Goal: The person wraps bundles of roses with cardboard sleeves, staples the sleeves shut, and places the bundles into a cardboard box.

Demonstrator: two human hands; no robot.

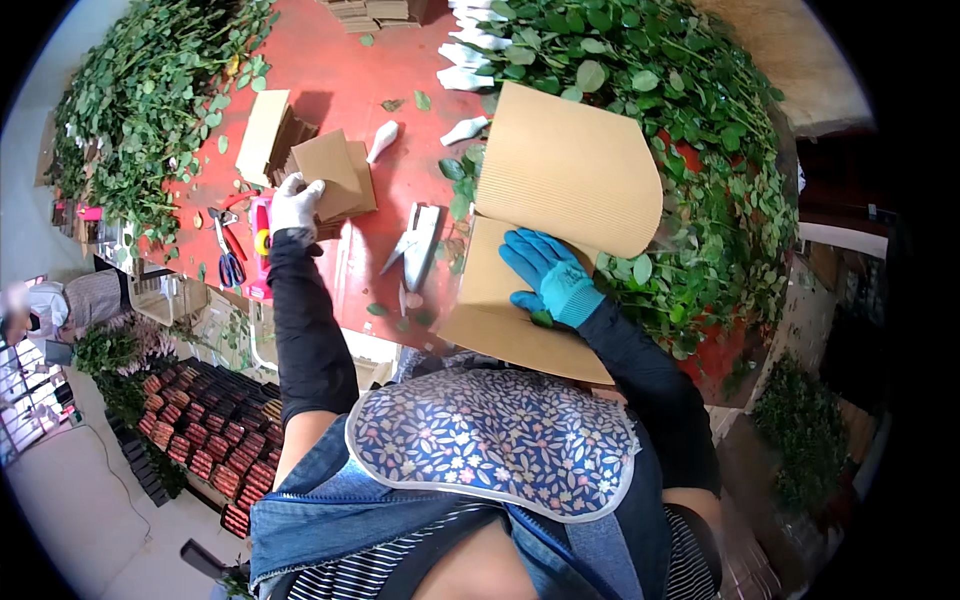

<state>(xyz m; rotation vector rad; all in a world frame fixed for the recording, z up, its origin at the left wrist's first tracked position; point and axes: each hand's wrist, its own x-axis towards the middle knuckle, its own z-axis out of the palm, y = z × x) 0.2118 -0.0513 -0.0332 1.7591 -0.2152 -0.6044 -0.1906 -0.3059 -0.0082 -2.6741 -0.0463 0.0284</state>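
My left hand [297,204], in a white glove, has its fingers closed at the near left edge of a small square cardboard piece [328,168], with more such pieces stacked beneath it. My right hand [548,270], in a blue glove, lies flat with fingers stretched out on a large corrugated cardboard sheet [485,265]. The sheet is folded, and its far panel [570,165] stands up beyond the hand. Between my hands a metal stapler [422,245] rests on the red table [360,265]. Leafy green stems [690,130] lie beside and beyond the sheet.
Left of my left hand are a pink tape dispenser [261,245] and pruning shears [229,250]. Another cardboard stack [264,138] stands beyond. White tapered sleeves [382,141] lie farther back. A leafy heap [150,120] covers the far left. Packed red bundles [205,430] are at lower left.
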